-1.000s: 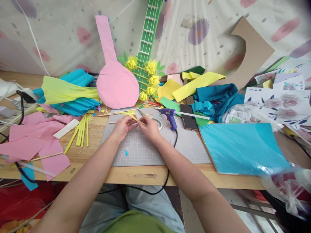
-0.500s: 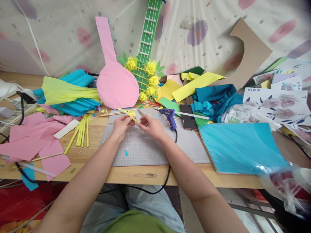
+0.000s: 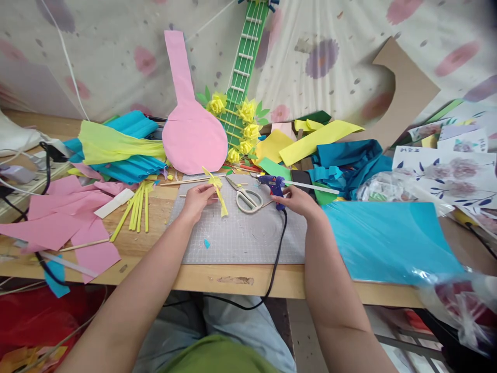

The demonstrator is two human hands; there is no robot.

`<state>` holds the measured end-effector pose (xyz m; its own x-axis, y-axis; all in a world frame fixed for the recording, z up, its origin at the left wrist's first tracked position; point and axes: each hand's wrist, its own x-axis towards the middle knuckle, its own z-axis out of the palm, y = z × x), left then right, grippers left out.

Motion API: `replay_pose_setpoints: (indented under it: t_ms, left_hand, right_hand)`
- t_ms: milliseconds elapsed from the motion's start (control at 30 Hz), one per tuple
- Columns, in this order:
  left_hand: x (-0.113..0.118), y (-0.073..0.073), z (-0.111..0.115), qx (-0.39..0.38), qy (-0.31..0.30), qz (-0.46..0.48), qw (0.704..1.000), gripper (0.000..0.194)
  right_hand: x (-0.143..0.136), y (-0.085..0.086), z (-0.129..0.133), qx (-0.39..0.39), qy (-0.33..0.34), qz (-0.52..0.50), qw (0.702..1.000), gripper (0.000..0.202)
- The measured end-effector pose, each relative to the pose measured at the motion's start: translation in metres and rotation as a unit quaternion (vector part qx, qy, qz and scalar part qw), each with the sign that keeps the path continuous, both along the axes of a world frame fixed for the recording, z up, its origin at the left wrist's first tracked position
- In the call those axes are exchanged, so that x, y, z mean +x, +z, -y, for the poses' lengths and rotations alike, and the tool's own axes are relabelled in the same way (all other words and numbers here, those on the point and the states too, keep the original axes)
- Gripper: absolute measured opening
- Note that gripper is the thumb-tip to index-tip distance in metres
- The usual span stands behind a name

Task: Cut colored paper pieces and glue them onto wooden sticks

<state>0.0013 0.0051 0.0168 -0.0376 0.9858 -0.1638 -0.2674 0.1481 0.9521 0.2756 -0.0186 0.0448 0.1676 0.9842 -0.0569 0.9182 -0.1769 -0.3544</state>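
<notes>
My left hand [image 3: 200,201] pinches a yellow paper strip [image 3: 221,197] above the grey cutting mat [image 3: 233,246]; a crumpled yellow piece sits at the strip's upper part. My right hand [image 3: 297,199] has its fingers around the handle of a purple glue gun [image 3: 275,185], which has a long white glue stick in its back and a black cord hanging below. Between the hands, scissors [image 3: 248,201] with pale handles lie on the mat. A small blue scrap [image 3: 207,243] rests nearer the front.
A pink paper-covered banjo-like shape [image 3: 194,140] leans at the back beside a green guitar model [image 3: 243,72] with yellow paper flowers. Several yellow strips [image 3: 135,212] and pink paper [image 3: 62,212] lie left. A blue sheet pack [image 3: 392,238] is at right, partly behind my right arm.
My right hand has left the yellow strip and moved right onto the glue gun. My left hand keeps the strip, now hanging more steeply. The scissors are uncovered, and the view has shifted slightly.
</notes>
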Motion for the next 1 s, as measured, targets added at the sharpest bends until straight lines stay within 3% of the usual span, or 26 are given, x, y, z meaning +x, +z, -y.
replay_pose_setpoints:
  t_ms: [133,233,333,433,500,567,733,867,1000]
  left_hand:
    - [0.001,0.001,0.001,0.003,-0.009,0.001,1.000,0.028]
    - [0.000,0.000,0.001,0.013,-0.017,0.001,1.000,0.028]
    - [-0.001,-0.002,-0.001,0.018,0.006,0.007,1.000,0.027]
    - [-0.003,-0.005,-0.005,0.018,0.060,0.025,0.998,0.023]
    - [-0.005,-0.006,-0.008,0.014,0.095,0.040,0.995,0.021]
    - [-0.005,-0.007,-0.009,0.011,0.114,0.049,0.992,0.019]
    - [-0.004,-0.005,-0.009,0.025,0.108,0.054,0.992,0.017]
    - [-0.004,-0.002,-0.009,0.032,0.128,0.062,0.989,0.014]
    - [-0.006,-0.002,-0.011,0.039,0.156,0.065,0.985,0.013]
  right_hand:
    - [-0.015,-0.020,-0.013,0.015,0.000,-0.032,0.999,0.044]
    - [-0.019,-0.025,-0.014,0.029,-0.016,-0.033,0.999,0.041]
    - [-0.016,-0.017,-0.008,0.021,-0.051,0.012,0.998,0.047]
    - [-0.014,0.003,0.004,-0.015,-0.074,0.089,0.993,0.051]
    - [-0.019,0.014,0.011,-0.066,-0.034,0.101,0.992,0.044]
    - [-0.031,0.018,0.015,-0.065,0.031,0.081,0.994,0.037]
    - [-0.074,-0.008,0.003,0.132,0.146,0.038,0.980,0.018]
    - [-0.091,-0.029,-0.008,0.109,0.172,0.079,0.976,0.025]
    - [-0.094,-0.031,-0.010,0.109,0.143,0.077,0.981,0.027]
